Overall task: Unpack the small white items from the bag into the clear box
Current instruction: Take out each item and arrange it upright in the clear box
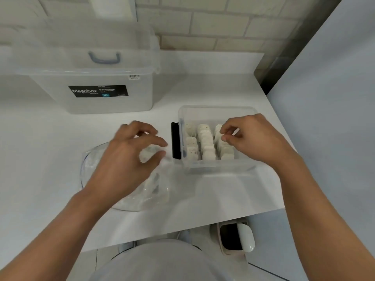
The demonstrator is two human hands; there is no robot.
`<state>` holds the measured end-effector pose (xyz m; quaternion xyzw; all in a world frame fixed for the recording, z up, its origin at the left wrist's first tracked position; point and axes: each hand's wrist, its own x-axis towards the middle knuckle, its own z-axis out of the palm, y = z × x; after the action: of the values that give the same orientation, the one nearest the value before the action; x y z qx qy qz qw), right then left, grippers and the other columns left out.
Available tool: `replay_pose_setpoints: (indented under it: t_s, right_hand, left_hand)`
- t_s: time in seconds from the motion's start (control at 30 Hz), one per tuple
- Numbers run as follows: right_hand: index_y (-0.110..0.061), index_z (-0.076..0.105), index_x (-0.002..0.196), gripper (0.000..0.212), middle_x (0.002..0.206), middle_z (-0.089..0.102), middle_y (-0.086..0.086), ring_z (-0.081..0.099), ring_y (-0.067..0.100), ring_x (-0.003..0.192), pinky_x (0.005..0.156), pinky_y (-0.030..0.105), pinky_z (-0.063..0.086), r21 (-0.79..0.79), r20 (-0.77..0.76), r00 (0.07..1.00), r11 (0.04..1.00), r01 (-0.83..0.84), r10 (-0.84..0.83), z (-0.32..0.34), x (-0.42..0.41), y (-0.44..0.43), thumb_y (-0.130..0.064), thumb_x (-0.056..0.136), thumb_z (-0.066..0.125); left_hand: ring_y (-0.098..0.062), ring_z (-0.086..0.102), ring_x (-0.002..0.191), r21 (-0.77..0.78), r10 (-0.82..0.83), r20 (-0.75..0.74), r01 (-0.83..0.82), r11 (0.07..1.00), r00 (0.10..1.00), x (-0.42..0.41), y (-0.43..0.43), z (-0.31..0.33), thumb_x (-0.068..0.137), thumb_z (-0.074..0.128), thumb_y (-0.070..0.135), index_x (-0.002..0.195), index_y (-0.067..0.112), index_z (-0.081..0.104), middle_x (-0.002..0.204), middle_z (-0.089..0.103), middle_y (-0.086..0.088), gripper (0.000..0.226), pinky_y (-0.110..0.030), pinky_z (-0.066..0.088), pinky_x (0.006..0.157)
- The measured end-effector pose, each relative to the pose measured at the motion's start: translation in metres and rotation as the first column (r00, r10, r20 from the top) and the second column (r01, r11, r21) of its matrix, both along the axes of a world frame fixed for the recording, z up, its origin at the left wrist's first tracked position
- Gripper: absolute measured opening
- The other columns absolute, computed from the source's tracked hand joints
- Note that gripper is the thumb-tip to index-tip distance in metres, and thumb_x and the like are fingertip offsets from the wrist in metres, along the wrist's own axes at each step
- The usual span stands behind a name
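Pinching is seen at the right hand (pixel 249 136): a small white item (pixel 221 137) is held over the right row of the clear box (pixel 213 169). Bagged items (pixel 152 185) lie in the bag (pixel 89 165) left of the box, under the curled left hand (pixel 132 151), judged nearer; its grip is blurred, cannot be told.

White items (pixel 207 142) in clear box (pixel 218 166)

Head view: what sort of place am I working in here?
Probably a home kitchen or utility corner: a white counter against a pale brick wall, a large Megabox storage bin behind, and a small waste bin on the floor below.
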<state>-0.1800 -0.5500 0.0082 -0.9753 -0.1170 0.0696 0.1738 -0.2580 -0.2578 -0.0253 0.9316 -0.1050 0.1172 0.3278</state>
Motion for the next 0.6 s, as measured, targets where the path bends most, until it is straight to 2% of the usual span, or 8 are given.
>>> replay_pose_setpoints:
  t_s: [0.07,0.13,0.23,0.3,0.37,0.43,0.53,0.6]
  right_hand:
    - [-0.029,0.076,0.098,0.008,0.087,0.072,-0.019,0.069,0.0,0.075,0.069,0.013,0.051,0.249,0.046,0.999,0.969,0.009,-0.021,0.011,-0.027,0.028,-0.023,0.092,0.074]
    - [-0.023,0.078,0.097,0.009,0.087,0.074,-0.017,0.071,0.004,0.079,0.071,0.015,0.055,0.447,0.083,0.997,0.894,-0.041,0.004,0.012,-0.052,0.063,-0.016,0.091,0.075]
    - [-0.019,0.079,0.101,0.014,0.093,0.075,-0.015,0.072,0.006,0.086,0.075,0.014,0.055,0.581,0.097,0.991,0.803,-0.133,0.094,-0.001,-0.081,0.118,-0.009,0.092,0.073]
    - [-0.018,0.079,0.104,0.017,0.097,0.076,-0.014,0.071,0.004,0.09,0.08,0.016,0.056,0.604,0.025,0.987,0.784,-0.14,0.157,-0.014,-0.091,0.15,-0.008,0.094,0.07]
    - [-0.023,0.078,0.109,0.02,0.102,0.076,-0.012,0.071,0.007,0.094,0.086,0.025,0.057,0.53,-0.061,0.974,0.834,-0.152,0.217,-0.032,-0.096,0.178,-0.013,0.096,0.066]
    - [-0.026,0.076,0.113,0.024,0.105,0.076,-0.007,0.069,0.016,0.096,0.086,0.037,0.056,0.325,-0.073,0.964,0.92,-0.221,0.257,-0.053,-0.094,0.199,-0.017,0.098,0.06]
    - [-0.021,0.072,0.117,0.03,0.113,0.071,0.001,0.066,0.026,0.104,0.085,0.036,0.052,0.01,-0.073,0.975,0.978,-0.21,0.21,-0.075,-0.089,0.21,-0.009,0.096,0.054]
    - [-0.017,0.07,0.122,0.041,0.121,0.069,0.004,0.065,0.028,0.11,0.087,0.036,0.05,-0.063,-0.046,0.991,0.989,-0.131,0.128,-0.081,-0.086,0.207,0.003,0.09,0.055]
  left_hand:
    - [-0.018,0.053,0.109,-0.005,0.096,0.023,-0.096,0.995,0.995,-0.006,0.023,-0.004,0.081,0.082,0.02,0.098,0.028,0.077,0.121,0.06,0.005,0.019,-0.012,0.033,0.084]
    - [-0.024,0.049,0.117,-0.015,0.171,0.014,-0.171,0.985,0.985,-0.013,0.045,-0.01,0.081,0.083,0.02,0.097,0.028,0.076,0.128,0.058,0.002,0.02,-0.023,0.036,0.091]
    - [-0.031,0.043,0.126,-0.019,0.248,-0.013,-0.248,0.968,0.969,-0.024,0.073,-0.02,0.078,0.086,0.021,0.098,0.027,0.073,0.137,0.052,-0.001,0.025,-0.045,0.045,0.096]
    - [-0.035,0.041,0.129,0.021,0.272,-0.008,-0.271,0.962,0.962,-0.029,0.087,-0.027,0.076,0.087,0.024,0.096,0.027,0.073,0.138,0.05,-0.003,0.025,-0.053,0.044,0.098]
    - [-0.039,0.042,0.128,0.094,0.252,-0.019,-0.249,0.964,0.968,-0.031,0.097,-0.037,0.075,0.088,0.027,0.095,0.026,0.074,0.138,0.052,-0.007,0.024,-0.053,0.042,0.097]
    - [-0.042,0.042,0.129,0.187,0.201,-0.066,-0.185,0.965,0.977,-0.032,0.106,-0.048,0.072,0.089,0.026,0.097,0.027,0.076,0.139,0.052,-0.011,0.028,-0.053,0.043,0.095]
    - [-0.04,0.044,0.129,0.297,0.137,-0.204,-0.072,0.952,0.969,-0.034,0.114,-0.058,0.074,0.085,0.021,0.12,0.03,0.069,0.147,0.045,-0.009,0.049,-0.052,0.053,0.087]
    - [-0.031,0.051,0.121,0.274,0.124,-0.307,-0.037,0.961,0.944,-0.032,0.118,-0.061,0.081,0.076,0.015,0.138,0.034,0.054,0.149,0.038,-0.001,0.063,-0.046,0.056,0.079]
